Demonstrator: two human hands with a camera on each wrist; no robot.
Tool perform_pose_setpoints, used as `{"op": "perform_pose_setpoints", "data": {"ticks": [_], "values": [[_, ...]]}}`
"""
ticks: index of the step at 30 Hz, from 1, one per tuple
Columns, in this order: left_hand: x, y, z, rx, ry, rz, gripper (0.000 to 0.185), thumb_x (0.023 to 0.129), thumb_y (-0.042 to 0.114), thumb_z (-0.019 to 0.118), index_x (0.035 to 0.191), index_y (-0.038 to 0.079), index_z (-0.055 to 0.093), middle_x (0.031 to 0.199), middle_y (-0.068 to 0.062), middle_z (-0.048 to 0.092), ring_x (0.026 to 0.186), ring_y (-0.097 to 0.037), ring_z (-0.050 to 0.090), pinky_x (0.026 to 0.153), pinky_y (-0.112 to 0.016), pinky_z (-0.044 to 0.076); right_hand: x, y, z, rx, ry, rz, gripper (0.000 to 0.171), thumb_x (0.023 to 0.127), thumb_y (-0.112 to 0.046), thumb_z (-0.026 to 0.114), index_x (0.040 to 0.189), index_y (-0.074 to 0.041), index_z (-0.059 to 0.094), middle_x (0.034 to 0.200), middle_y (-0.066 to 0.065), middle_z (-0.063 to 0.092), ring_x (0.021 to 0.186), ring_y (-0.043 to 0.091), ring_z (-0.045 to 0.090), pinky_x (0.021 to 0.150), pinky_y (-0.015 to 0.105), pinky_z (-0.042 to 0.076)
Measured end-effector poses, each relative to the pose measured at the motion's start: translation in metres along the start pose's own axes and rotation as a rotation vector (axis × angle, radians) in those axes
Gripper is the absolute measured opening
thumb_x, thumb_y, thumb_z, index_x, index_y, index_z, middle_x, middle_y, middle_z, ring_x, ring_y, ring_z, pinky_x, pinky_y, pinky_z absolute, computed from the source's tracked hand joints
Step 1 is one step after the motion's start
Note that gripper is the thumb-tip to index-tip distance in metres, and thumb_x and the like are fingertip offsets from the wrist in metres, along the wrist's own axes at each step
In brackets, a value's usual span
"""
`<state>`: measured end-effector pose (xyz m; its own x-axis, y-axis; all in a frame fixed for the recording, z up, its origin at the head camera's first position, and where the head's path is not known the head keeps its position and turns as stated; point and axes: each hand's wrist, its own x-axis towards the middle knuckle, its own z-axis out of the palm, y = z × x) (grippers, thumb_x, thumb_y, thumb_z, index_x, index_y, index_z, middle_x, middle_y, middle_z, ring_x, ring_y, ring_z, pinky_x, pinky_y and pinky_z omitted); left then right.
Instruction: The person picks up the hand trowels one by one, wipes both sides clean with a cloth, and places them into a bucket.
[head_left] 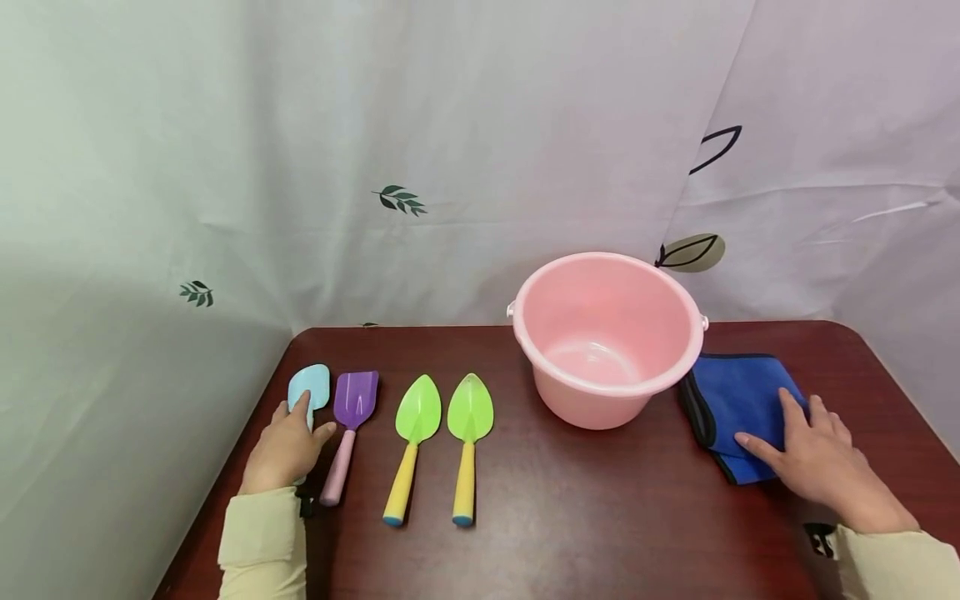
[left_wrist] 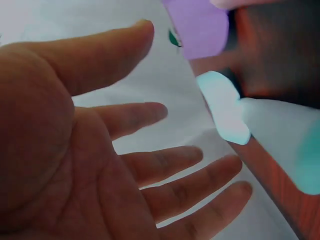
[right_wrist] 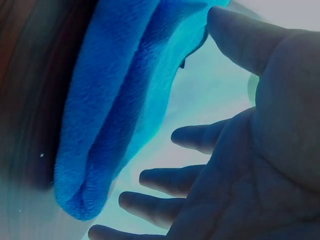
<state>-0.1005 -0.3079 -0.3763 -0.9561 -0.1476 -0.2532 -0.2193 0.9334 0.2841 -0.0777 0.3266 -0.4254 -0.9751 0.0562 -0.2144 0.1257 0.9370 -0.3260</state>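
Note:
My left hand is over a light blue toy shovel at the table's left side, covering much of its handle in the head view. Its fingers are spread and nearly straight; the left wrist view shows the shovel beyond the fingertips, with nothing in the palm. Just right of that hand lies a purple shovel with a pink handle. On the far right, my right hand hovers by a folded blue cloth with dark edging. In the right wrist view the thumb tip overlaps the cloth, fingers extended.
Two green trowels with yellow handles lie side by side at centre left. Between them and the cloth stands a pink basin, near the back edge. A pale curtain hangs behind the dark red table.

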Motion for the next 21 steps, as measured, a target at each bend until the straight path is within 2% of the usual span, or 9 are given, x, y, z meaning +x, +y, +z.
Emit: {"op": "perform_pose_setpoints", "data": {"ticks": [5,8,13,16,21], "values": [[0.007,-0.009,0.001,0.02,-0.002,-0.001,0.069,0.098,0.022,0.059,0.146,-0.018,0.03,0.138,-0.047,0.037,0.125,-0.062,0.041,0.099,-0.068,0.039,0.002,0.007,-0.002,0.004,-0.029,0.001,0.107,0.098,-0.057,0.054,0.144,0.026,0.006,0.133,0.061,0.011,0.12,0.076,0.018,0.093,0.082,0.025],[0.009,-0.012,0.001,0.03,0.005,-0.017,0.062,0.097,0.022,0.062,0.138,-0.019,0.041,0.13,-0.045,0.048,0.116,-0.059,0.051,0.092,-0.065,0.045,0.004,0.012,-0.003,0.004,-0.054,-0.005,0.109,0.098,-0.059,0.053,0.143,0.028,0.005,0.132,0.061,0.015,0.119,0.075,0.022,0.095,0.08,0.025],[0.012,-0.015,0.003,0.014,0.008,-0.058,0.052,0.094,0.019,0.065,0.128,-0.018,0.052,0.12,-0.041,0.057,0.099,-0.05,0.061,0.08,-0.058,0.051,0.004,0.019,-0.002,0.016,-0.081,0.016,0.113,0.096,-0.062,0.053,0.143,0.028,0.003,0.13,0.059,0.017,0.118,0.074,0.025,0.095,0.079,0.028],[0.014,-0.018,0.005,0.006,0.019,-0.055,0.046,0.094,0.015,0.064,0.124,-0.017,0.054,0.111,-0.038,0.06,0.088,-0.043,0.061,0.074,-0.055,0.051,0.004,0.022,-0.003,0.02,-0.085,0.027,0.112,0.096,-0.058,0.056,0.142,0.028,0.003,0.129,0.058,0.02,0.117,0.073,0.027,0.095,0.078,0.03],[0.017,-0.023,0.007,-0.013,0.047,-0.068,0.034,0.093,0.01,0.062,0.118,-0.013,0.058,0.098,-0.03,0.063,0.081,-0.039,0.06,0.07,-0.052,0.05,0.006,0.027,-0.006,0.023,-0.052,0.027,0.108,0.096,-0.054,0.059,0.141,0.03,0.009,0.128,0.058,0.026,0.114,0.072,0.033,0.093,0.076,0.034]]}}
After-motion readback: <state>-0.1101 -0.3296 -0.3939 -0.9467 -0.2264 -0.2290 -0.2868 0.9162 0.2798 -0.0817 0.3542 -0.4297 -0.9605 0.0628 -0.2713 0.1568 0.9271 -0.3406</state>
